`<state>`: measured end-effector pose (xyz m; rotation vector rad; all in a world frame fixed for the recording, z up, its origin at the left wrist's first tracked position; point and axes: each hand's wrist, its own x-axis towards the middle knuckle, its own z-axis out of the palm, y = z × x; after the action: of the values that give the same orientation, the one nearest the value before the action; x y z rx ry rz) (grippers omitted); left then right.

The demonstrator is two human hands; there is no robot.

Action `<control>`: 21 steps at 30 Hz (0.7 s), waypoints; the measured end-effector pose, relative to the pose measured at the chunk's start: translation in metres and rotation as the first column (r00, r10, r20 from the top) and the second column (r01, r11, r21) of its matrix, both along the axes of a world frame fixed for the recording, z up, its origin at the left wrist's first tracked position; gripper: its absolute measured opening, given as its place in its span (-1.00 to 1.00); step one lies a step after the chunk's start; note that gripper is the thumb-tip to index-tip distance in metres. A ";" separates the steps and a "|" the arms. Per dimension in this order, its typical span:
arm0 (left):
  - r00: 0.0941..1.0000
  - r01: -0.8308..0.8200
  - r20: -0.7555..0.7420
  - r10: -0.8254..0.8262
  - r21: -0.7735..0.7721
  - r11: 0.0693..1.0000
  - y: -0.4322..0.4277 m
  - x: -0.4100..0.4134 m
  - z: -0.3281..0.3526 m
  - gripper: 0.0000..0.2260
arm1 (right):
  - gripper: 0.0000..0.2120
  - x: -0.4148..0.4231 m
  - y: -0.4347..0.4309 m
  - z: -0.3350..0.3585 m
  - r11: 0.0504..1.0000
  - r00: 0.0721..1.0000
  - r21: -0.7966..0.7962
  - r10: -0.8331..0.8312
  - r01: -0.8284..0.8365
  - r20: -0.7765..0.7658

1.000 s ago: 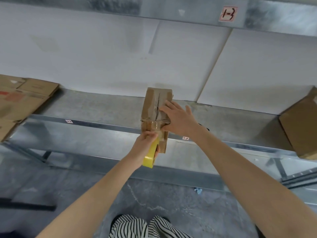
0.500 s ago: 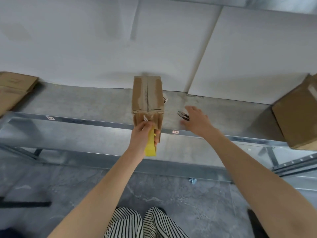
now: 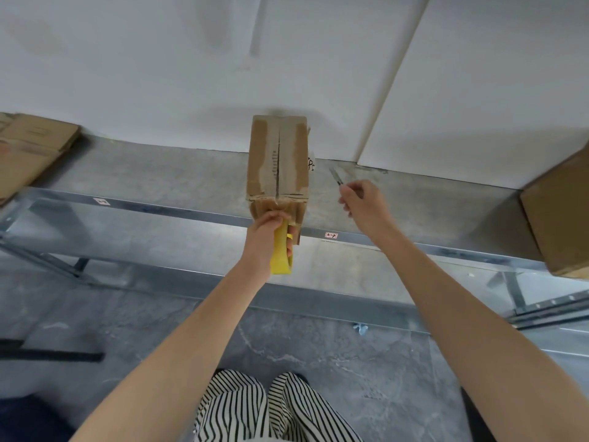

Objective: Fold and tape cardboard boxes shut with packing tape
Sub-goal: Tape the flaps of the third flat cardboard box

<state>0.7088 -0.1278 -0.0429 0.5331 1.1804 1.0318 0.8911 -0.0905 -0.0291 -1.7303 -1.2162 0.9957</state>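
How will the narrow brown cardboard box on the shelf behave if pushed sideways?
The narrow brown cardboard box is slim, so it would probably pivot or tip. The grey metal shelf looks smooth; likely slides. The left hand gripping the yellow tape roll at its front may steady it.

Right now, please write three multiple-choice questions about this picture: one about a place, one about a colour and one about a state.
1. Where does the small box stand?
A. on the floor
B. on the metal shelf
C. on the person's knees

2. What colour is the tape roll?
A. yellow
B. red
C. blue

3. What is the right hand doing?
A. lying flat on the box
B. hanging empty
C. holding scissors

Answers:
1 B: the box rests on the grey shelf surface, above the floor.
2 A: the roll gripped by the left hand is plainly yellow.
3 C: its fingers pinch the scissors in the air beside the box, without touching it.
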 end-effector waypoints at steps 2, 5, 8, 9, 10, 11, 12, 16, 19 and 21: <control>1.000 -0.003 -0.017 0.003 0.010 1.000 0.000 0.003 0.001 -0.77 | -0.91 -0.015 -0.008 0.019 0.997 0.995 0.054 0.051 -0.046 -0.085; 1.000 0.001 -0.022 -0.001 0.009 1.000 0.000 0.003 0.000 -0.78 | -0.90 -0.026 -0.023 0.037 0.977 0.963 0.050 0.213 -0.208 -0.166; 1.000 0.011 -0.020 -0.010 0.012 1.000 -0.001 0.001 -0.002 -0.80 | -0.95 -0.023 -0.032 0.033 0.933 0.933 -0.045 0.359 -0.358 0.005; 1.000 0.010 -0.019 -0.010 0.014 1.000 -0.001 0.000 -0.002 -0.80 | -0.95 -0.022 -0.034 0.028 0.926 0.924 -0.072 0.376 -0.371 0.076; 1.000 0.008 -0.020 -0.007 0.016 1.000 -0.001 0.000 -0.002 -0.80 | -0.93 -0.021 -0.036 0.023 0.928 0.918 -0.087 0.372 -0.363 0.136; 1.000 0.005 -0.021 -0.004 0.018 1.000 -0.001 0.000 -0.003 -0.79 | -0.91 -0.021 -0.037 0.019 0.936 0.920 -0.090 0.351 -0.340 0.175; 1.000 0.003 -0.023 -0.003 0.021 1.000 -0.001 0.000 -0.003 -0.79 | -0.89 -0.021 -0.039 0.016 0.946 0.927 -0.083 0.324 -0.313 0.191; 1.000 -0.013 -0.026 0.014 0.027 1.000 -0.002 0.001 -0.003 -0.79 | -0.86 -0.027 -0.040 0.011 0.962 0.943 -0.052 0.272 -0.267 0.191; 0.999 -0.015 -0.032 0.015 0.027 1.000 -0.003 0.001 -0.001 -0.78 | -0.84 -0.033 -0.038 0.009 0.953 0.941 -0.048 0.302 -0.298 0.154; 0.999 -0.012 -0.042 0.013 0.028 1.000 -0.004 0.001 0.000 -0.78 | -0.84 -0.036 -0.038 0.008 0.953 0.942 -0.044 0.304 -0.301 0.141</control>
<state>0.7095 -0.1313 -0.0433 0.5729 1.2095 1.0536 0.8550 -0.1281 -0.0206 -1.6893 -1.6086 1.0753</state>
